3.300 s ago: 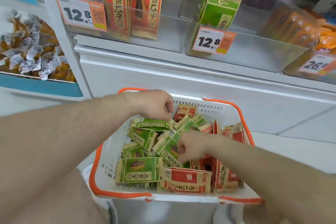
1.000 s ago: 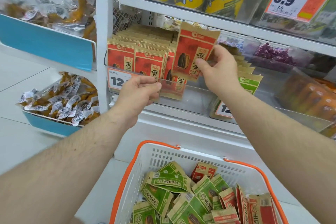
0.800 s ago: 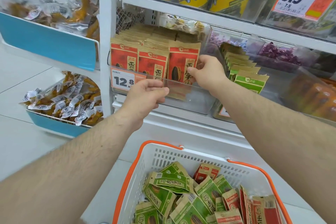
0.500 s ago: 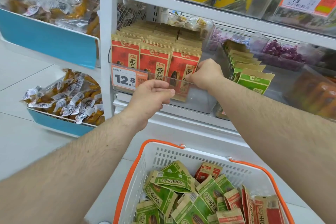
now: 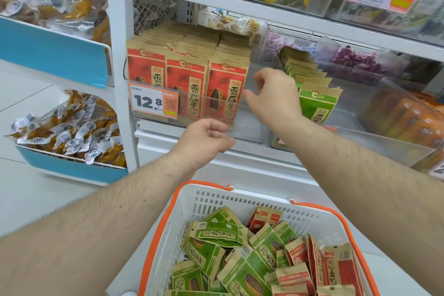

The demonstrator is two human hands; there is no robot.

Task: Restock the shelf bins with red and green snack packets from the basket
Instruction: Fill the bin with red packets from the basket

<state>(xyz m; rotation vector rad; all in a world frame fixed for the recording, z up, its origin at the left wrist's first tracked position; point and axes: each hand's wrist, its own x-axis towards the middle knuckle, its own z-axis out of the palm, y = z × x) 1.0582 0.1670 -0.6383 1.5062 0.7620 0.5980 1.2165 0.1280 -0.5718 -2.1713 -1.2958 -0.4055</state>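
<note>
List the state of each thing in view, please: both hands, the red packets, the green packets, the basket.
left hand: fingers curled on the clear bin's front edge.
right hand: loosely open, holding nothing, beside the red packets.
red packets: upright, three rows in the clear bin.
green packets: upright, one row.
basket: holds mixed loose packets.

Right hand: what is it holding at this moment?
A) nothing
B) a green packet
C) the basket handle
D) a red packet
A: the right hand hangs with fingers loosely curled beside the front red packet in the bin, nothing between its fingers, well above the basket.
</note>
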